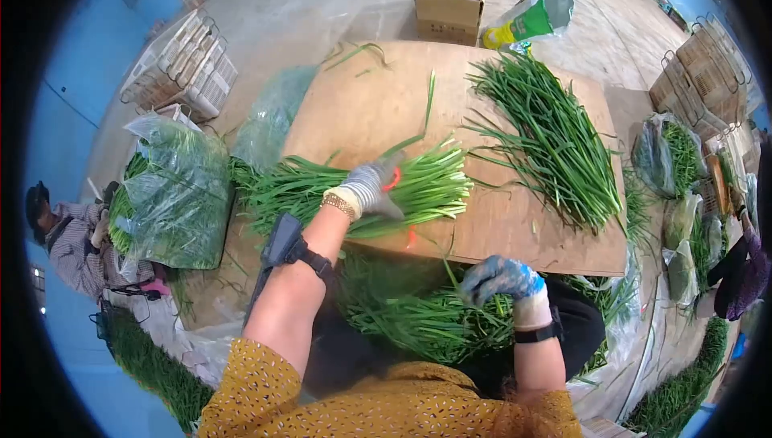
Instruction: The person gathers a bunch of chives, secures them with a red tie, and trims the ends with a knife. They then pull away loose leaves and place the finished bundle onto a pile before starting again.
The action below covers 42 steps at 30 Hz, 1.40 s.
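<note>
My left hand (371, 189), in a striped grey and white glove, lies over a bundle of green stalks (434, 180) on the wooden board (378, 108). Its fingers are spread over the bundle beside a red band (392, 179). The pale cut ends point right. My right hand (500, 279), in a blue and white glove, is at the board's front edge with curled fingers; anything in them is hidden. Below it lie loose green leaves (426, 321). A second pile of long green leaves (555, 140) rests on the board's right side.
A cardboard box (449, 16) and a green and white bag (535, 16) stand behind the board. Stacked crates (189, 64) are at the left, near a plastic-wrapped bundle (181, 197). One person (76, 237) sits far left, another (744, 269) far right.
</note>
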Available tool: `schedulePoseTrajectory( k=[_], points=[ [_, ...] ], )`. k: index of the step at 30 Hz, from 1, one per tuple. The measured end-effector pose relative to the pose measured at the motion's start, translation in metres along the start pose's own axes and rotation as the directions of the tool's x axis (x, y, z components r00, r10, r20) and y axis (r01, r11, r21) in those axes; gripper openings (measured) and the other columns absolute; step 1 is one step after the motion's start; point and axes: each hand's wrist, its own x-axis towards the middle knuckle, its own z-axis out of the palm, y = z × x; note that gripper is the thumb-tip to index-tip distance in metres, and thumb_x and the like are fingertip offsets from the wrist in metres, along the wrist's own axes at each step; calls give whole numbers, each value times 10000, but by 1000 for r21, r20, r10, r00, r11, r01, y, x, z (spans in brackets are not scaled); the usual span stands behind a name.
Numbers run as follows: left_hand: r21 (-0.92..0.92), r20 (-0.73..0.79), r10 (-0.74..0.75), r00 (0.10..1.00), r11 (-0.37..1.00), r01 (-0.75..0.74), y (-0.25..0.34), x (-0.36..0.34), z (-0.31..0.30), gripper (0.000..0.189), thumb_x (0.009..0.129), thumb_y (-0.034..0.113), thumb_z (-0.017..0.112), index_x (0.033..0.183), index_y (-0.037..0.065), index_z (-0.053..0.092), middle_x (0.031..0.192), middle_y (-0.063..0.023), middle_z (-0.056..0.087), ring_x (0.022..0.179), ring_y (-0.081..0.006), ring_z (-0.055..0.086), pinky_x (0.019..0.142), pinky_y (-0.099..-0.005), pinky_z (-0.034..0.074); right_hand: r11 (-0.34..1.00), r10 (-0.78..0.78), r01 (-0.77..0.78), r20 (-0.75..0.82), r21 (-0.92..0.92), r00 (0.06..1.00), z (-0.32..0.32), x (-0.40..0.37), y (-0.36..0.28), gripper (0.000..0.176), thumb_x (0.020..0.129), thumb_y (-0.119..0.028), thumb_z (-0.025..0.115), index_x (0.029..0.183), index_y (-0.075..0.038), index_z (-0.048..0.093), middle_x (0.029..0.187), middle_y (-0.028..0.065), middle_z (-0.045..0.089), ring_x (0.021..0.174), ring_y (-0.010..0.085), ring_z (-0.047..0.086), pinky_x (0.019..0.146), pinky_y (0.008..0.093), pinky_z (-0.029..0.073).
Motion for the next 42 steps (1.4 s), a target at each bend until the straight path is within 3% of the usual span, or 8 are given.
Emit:
schedulePoseTrajectory(
  k=[3,7,14,17,22,34,40,42],
  points=[
    [-14,-21,27,999,1000,-28,-3,1,3,1194,492,392,878,1422,53,210,1293,-241,475,1200,-372,467,1001,-388,388,789,-146,-282,-612,-546,777,0,21,19,279,749,-251,696,944,-51,688,871,116,681,788,251,647,708,337,507],
    [45,-52,17,998,999,-15,-1,-1,4,1160,503,390,841,1421,54,217,1273,-242,494,1161,-371,499,981,-389,412,617,-528,-388,-725,-685,442,-12,72,28,271,740,-287,704,916,-83,676,855,145,649,794,336,617,700,413,496],
    [21,-79,55,995,998,-54,-8,4,10,1168,492,402,847,1417,47,227,1289,-249,476,1179,-372,484,996,-385,399,160,-292,-397,-428,-904,856,19,88,72,174,712,-240,678,817,-103,656,758,131,635,733,305,630,649,436,494],
    [7,-54,28,998,1000,-28,-5,0,7,1182,495,387,867,1421,50,214,1303,-241,468,1199,-364,470,1004,-377,389,687,75,47,134,-726,988,27,41,60,218,721,-239,685,902,-118,678,823,170,653,782,304,639,659,433,497],
    [36,-56,59,997,998,-57,-4,1,6,1204,499,410,867,1431,58,191,1315,-240,458,1213,-362,459,1017,-379,374,380,-733,-339,-504,-860,457,-1,81,27,164,720,-206,667,851,-107,660,787,144,639,741,341,621,642,429,498],
    [298,-137,4,991,954,37,19,-19,28,1305,485,574,818,1441,28,118,1397,-212,333,1312,-344,317,1115,-452,188,204,-631,-586,-563,-784,534,-42,94,46,70,732,-149,635,782,-100,638,757,107,637,717,294,638,612,404,505],
    [361,-276,14,961,928,90,18,-24,54,1284,489,573,813,1438,41,131,1363,-183,356,1296,-316,330,1115,-470,170,802,-569,-185,-821,-567,50,-44,58,45,122,732,-128,710,836,-70,687,796,112,648,753,274,627,685,358,492],
    [331,-265,9,964,940,83,19,-26,53,1266,492,558,819,1434,47,144,1355,-180,361,1284,-314,339,1115,-468,170,672,-705,-224,-702,-706,99,-23,57,19,103,721,-93,710,816,-66,684,765,106,638,732,272,613,670,353,486]
  ],
)
